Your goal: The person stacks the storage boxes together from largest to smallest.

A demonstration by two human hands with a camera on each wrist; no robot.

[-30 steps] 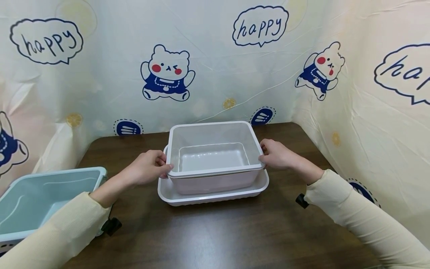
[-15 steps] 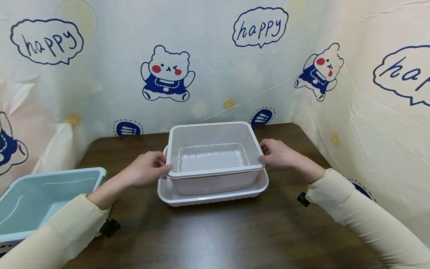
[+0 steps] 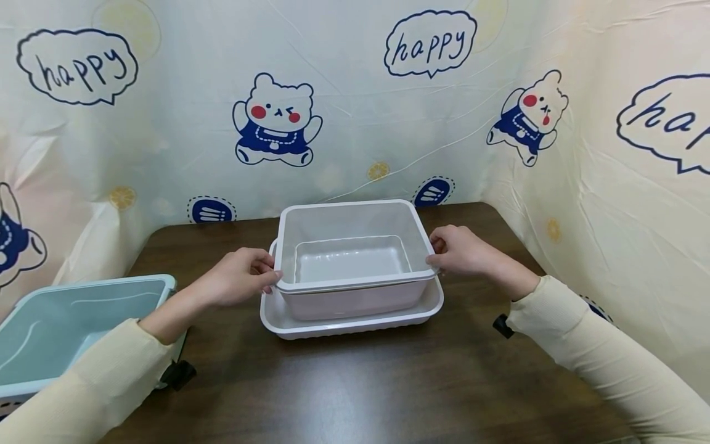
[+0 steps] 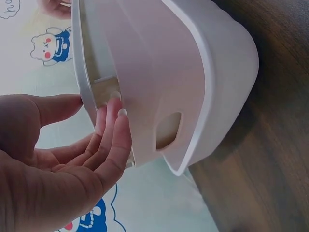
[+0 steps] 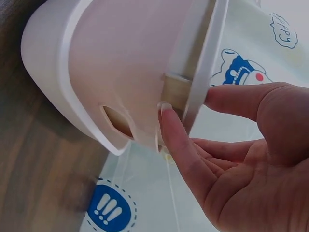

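Observation:
A stack of plastic bins stands at the middle of the table. On top, a pale grey rectangular bin [image 3: 346, 262] sits nested in a pinkish bin [image 3: 355, 300], which stands in a wider, shallower white basin [image 3: 288, 330]. My left hand [image 3: 241, 275] pinches the top bin's left rim, thumb on the outer edge and fingers curled beneath. At the opposite side my right hand [image 3: 457, 251] pinches the right rim likewise. Both wrist views show fingertips under the rim, close to the pinkish bin [image 4: 154, 63], whose handle hole [image 5: 117, 121] lies lower down.
A light blue-green bin [image 3: 119, 302] stands at the table's left, partly behind the left forearm. Brown wooden table [image 3: 333, 388] surface extends in front of the stack. A printed curtain [image 3: 355, 92] with bears closes off the back and both sides.
The left thumb has drawn back slightly toward the outer edge of the rim. The stack of bins stays where it was.

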